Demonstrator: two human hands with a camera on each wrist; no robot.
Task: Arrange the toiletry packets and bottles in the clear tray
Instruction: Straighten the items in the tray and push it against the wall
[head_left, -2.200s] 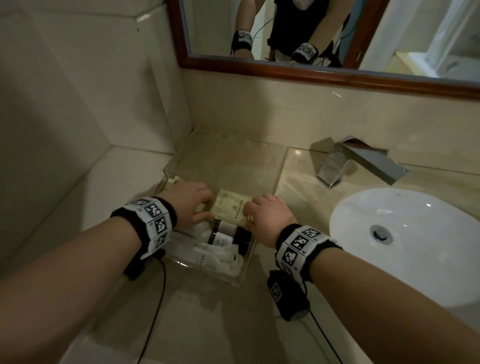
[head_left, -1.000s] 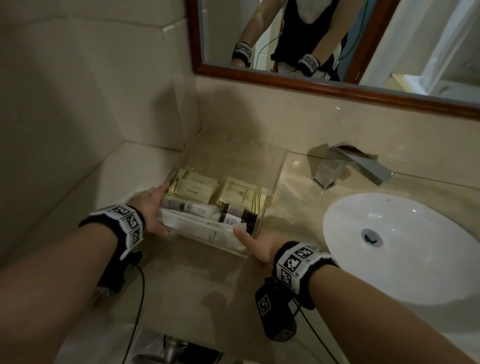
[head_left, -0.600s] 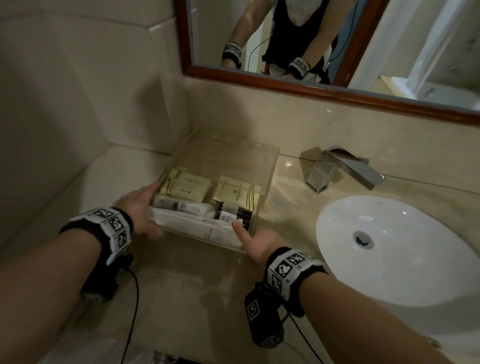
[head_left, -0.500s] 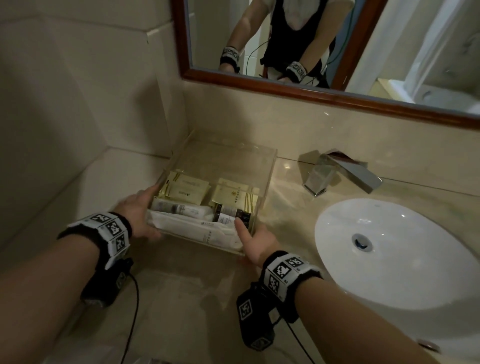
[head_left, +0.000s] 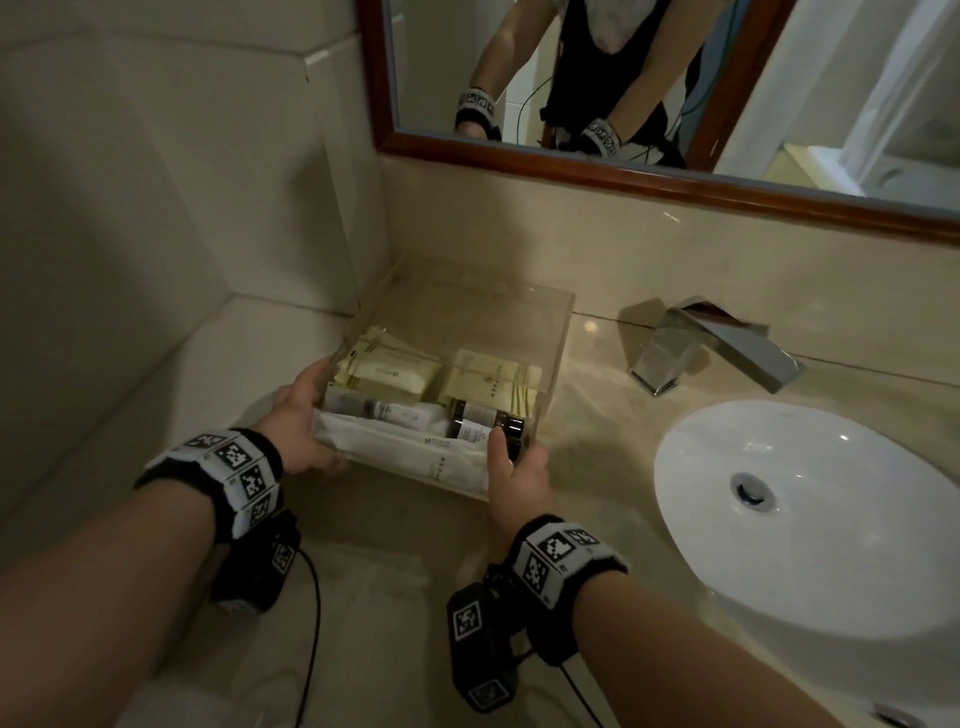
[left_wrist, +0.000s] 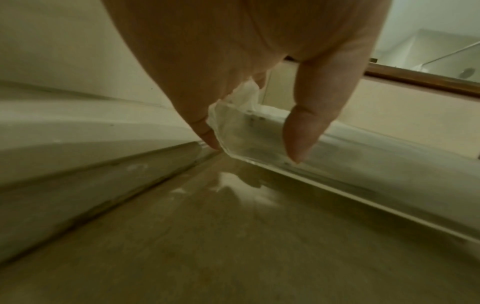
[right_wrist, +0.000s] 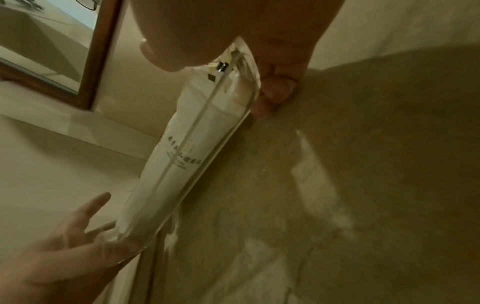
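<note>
On the beige counter stands the clear tray (head_left: 565, 332), and I hold it by its two near corners. My left hand (head_left: 298, 415) grips the near left corner, thumb (left_wrist: 303, 131) on the front wall and fingers along the left side. My right hand (head_left: 511, 470) pinches the near right corner, its thumb over the rim and its fingers (right_wrist: 275, 92) curled below. Inside lie cream packets (head_left: 389, 366) at the back, a white bottle (head_left: 387, 410) and dark-capped bottles (head_left: 483, 421) in the middle, and long white packets (head_left: 405, 449) along the front wall. I cannot tell whether the tray is off the counter.
A white basin (head_left: 805, 519) fills the right side, with a chrome tap (head_left: 701, 348) behind it. A wood-framed mirror (head_left: 623, 179) hangs above the backsplash. A tiled wall and a raised ledge (head_left: 171, 374) close in on the left. Bare counter (head_left: 395, 571) lies in front of the tray.
Both hands left the packets inside the tray and took hold of its near corners. Over the last second the grip and the tray's place have barely changed.
</note>
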